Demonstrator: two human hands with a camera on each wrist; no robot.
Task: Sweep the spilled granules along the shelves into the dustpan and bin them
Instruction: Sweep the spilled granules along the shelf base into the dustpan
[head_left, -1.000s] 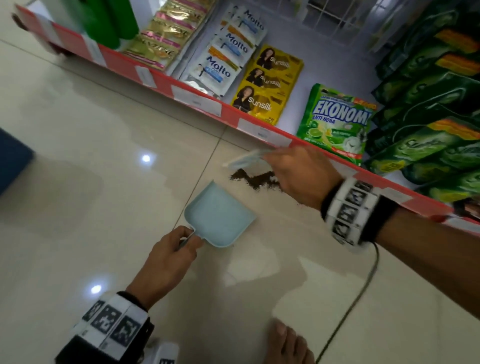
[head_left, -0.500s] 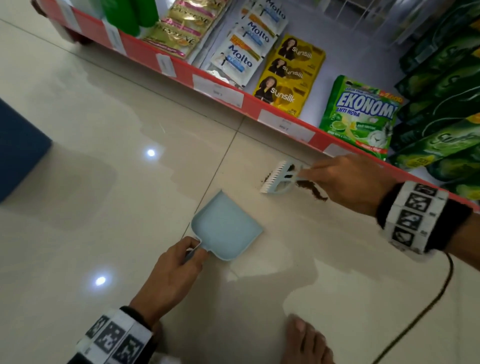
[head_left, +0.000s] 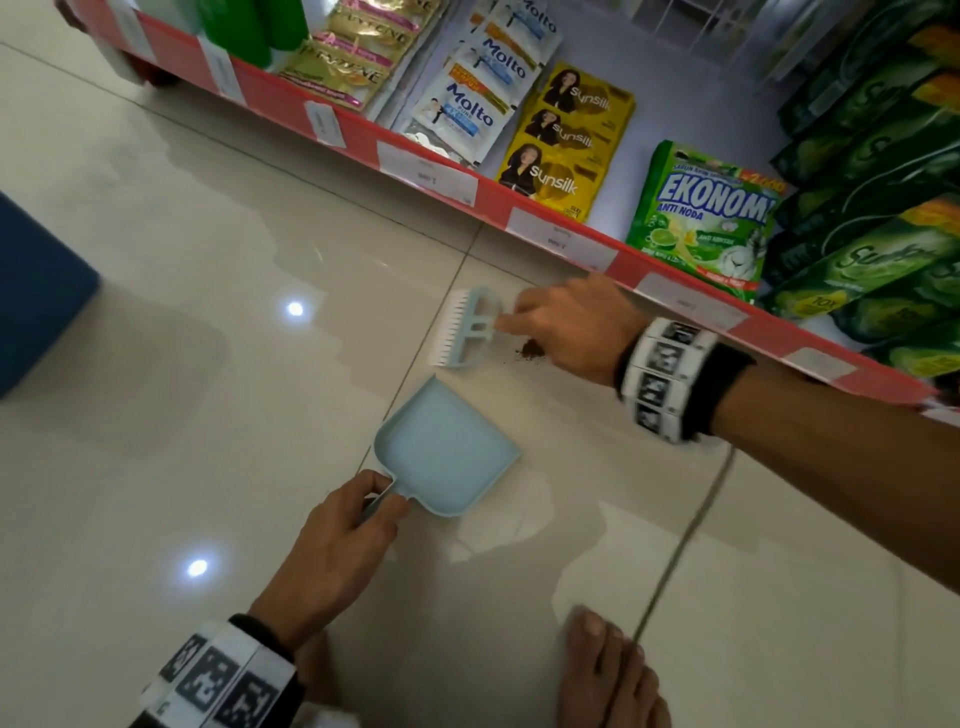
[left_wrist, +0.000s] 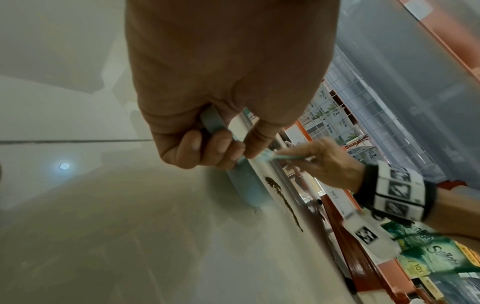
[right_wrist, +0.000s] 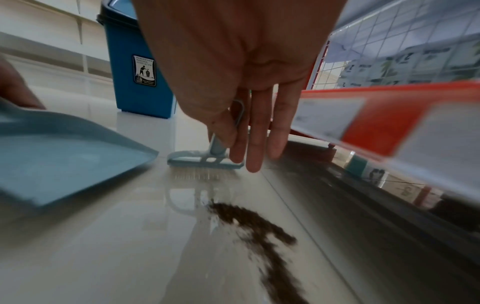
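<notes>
Fingers (left_wrist: 221, 148) of the left hand (head_left: 332, 551) curl round the short handle of the pale blue plastic dustpan (head_left: 447, 452), thumb on top, gripping it. That dustpan lies on the glossy cream tiled floor (head_left: 208, 260), its wide mouth turned toward the red-edged bottom shelf (head_left: 561, 228) and tilted a little off the tiles in the right wrist view. Left of the dustpan, at the picture's edge, stands the dark blue plastic bin (right_wrist: 137, 67) with a litter sticker on its side. Between the dustpan and the shelf, the small pale blue hand brush with white bristles (head_left: 467, 330) sits bristles-down on the floor. The right hand (head_left: 571, 332) pinches its thin handle between thumb and forefinger, the other fingers held straight and loose beside it. Just right of the brush, under that hand and apart from the dustpan's mouth, a streak of dark brown spilled granules (right_wrist: 259, 232) runs along the floor beside the shelf's base. On the shelf lean yellow shampoo sachets (head_left: 566, 140) and a green detergent bag (head_left: 701, 218).
</notes>
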